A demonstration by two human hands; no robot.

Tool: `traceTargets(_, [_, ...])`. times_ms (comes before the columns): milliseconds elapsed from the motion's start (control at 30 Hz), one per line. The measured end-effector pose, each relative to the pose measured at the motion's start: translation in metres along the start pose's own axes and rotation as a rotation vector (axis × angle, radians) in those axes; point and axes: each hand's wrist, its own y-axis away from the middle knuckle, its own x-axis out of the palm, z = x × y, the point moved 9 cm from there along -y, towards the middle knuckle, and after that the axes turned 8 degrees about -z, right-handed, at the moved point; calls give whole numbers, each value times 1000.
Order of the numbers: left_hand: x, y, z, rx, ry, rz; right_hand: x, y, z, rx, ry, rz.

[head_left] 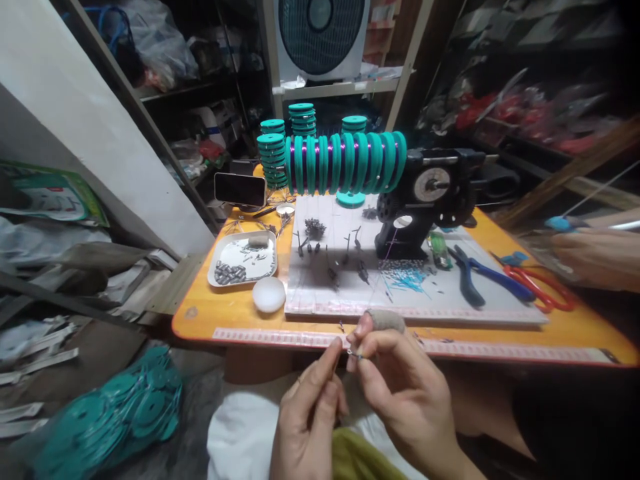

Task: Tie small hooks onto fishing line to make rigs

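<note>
Right hand [411, 381] pinches metal piece [355, 355]; tray [232, 253] holds cylinders [231, 273].

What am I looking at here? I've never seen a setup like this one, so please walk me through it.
There is no robot here. The single picture comes from a camera on a person's head, looking forward and down at their own left hand and right hand. The right fingertips pinch a small metal piece; the left fingertips are close by, and whether they hold anything is unclear.

Beyond them, on an orange table, a white board carries a black machine with a row of teal spools sticking out sideways. Blue pliers lie to its right, and a pale tray of small grey cylinders sits to the left. The blurred hand at the right edge is another person's.
</note>
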Motion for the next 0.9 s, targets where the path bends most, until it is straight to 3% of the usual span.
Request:
traceTargets(100, [9, 1, -5, 6, 39, 31, -2, 3, 0, -14, 46, -9])
traceTargets(267, [5, 4, -3, -84, 75, -70, -3, 3, 0, -36, 102, -2])
traceTargets(433, [6, 4, -8, -42, 59, -12, 0, 2, 0, -13, 34, 10])
traceTargets(600, [6, 5, -6, -53, 69, -26, 0, 1, 5, -52, 63, 19])
traceTargets(733, [0, 0, -7, -114, 109, -107, 10, 3, 18, -210, 232, 168])
traceTargets(900, [1, -3, -17, -10, 95, -26, 27, 4, 37, -422, 247, 470])
